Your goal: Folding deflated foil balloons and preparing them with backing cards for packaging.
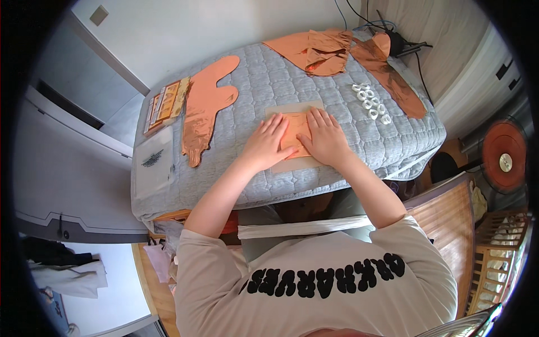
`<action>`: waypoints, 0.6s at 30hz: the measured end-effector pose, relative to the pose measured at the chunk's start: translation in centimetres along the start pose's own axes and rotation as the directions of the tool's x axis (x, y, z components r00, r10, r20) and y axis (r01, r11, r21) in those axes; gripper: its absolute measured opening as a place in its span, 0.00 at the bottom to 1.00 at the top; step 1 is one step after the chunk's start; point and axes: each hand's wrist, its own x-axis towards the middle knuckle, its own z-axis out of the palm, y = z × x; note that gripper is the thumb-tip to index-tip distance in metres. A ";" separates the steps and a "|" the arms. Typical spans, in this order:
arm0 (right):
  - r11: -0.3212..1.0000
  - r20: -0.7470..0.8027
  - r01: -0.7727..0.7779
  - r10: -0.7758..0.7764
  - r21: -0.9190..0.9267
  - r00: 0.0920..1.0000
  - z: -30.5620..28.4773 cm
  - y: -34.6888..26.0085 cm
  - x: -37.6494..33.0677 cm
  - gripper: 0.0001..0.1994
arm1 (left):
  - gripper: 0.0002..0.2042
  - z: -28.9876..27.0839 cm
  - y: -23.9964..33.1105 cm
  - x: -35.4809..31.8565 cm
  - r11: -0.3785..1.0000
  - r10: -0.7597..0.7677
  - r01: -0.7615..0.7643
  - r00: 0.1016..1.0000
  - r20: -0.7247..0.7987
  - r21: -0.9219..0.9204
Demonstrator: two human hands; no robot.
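Observation:
Both palms press down on a folded orange-copper foil piece [294, 135] that lies on a beige rectangular sheet [297, 164]. My left hand [268, 144] rests along the foil's left side, fingers stretched out and thumb pointing inward. My right hand [325, 136] covers its right side, also with fingers outstretched and thumb over the foil. Neither hand grips anything. Left of them stretches a flat copper-coloured foil balloon [203, 106] with rounded lobes. Small white ribbon rolls [368, 104], several of them, stand to the right.
A quilted grey mattress [252, 78] carries everything. More foil balloons [314, 50] lie at its far side, another [393, 78] at the right. Flat packages [167, 104] and a clear bag [154, 160] sit at the left. A round orange-faced fan [498, 147] stands at the right.

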 end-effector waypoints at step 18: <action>0.999 0.051 0.047 -0.048 0.017 0.998 -3.0 -1.3 0.0 0.55 | 0.58 -3.3 -1.1 -0.4 0.999 0.032 -0.035 0.997 0.077 0.042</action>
